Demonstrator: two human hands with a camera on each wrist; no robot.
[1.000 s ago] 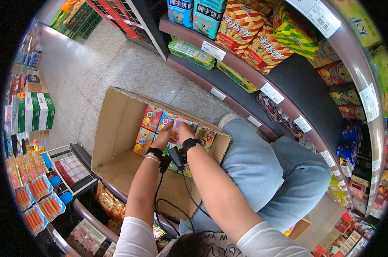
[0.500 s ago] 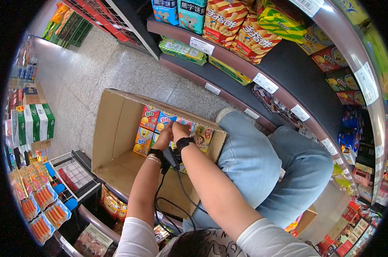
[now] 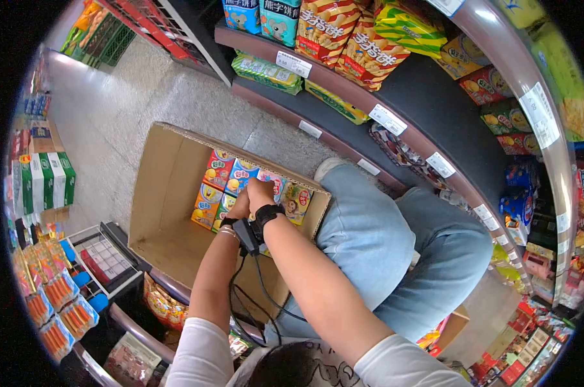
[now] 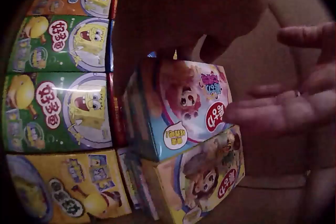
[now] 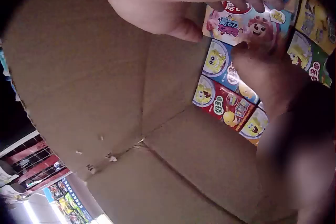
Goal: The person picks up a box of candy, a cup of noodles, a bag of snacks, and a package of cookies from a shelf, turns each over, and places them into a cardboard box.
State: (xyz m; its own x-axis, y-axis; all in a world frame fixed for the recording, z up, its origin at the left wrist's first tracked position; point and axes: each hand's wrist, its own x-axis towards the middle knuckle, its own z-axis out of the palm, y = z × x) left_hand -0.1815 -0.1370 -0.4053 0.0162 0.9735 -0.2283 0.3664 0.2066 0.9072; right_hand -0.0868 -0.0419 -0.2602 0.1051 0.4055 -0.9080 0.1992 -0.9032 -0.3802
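Note:
Inside the open carton (image 3: 169,174), several snack boxes stand in rows. Both hands are at a pink box (image 3: 271,183), whose printed face shows in the left wrist view (image 4: 191,95). My left hand (image 3: 239,208) reaches over its near edge, one finger down beside it and the thumb apart; in the right wrist view my left hand (image 5: 268,77) touches that edge. My right hand (image 3: 261,193) lies at its other edge, fingers stretched across it in the right wrist view (image 5: 178,3). The pink box and the yellow box (image 4: 205,176) stick up beside green boxes (image 4: 58,106).
Shelves with bagged snacks (image 3: 327,29) curve along the right, with price tags on the shelf edge (image 3: 343,77). The person's bent knee (image 3: 363,238) is against the carton's right side. Cables (image 3: 266,297) hang between the forearms. A wire rack (image 3: 105,255) stands left of the carton.
The head view has shifted, so the carton and shelves sit slightly further left. Both hands remain at the pink box, its printed front now less covered than a second ago.

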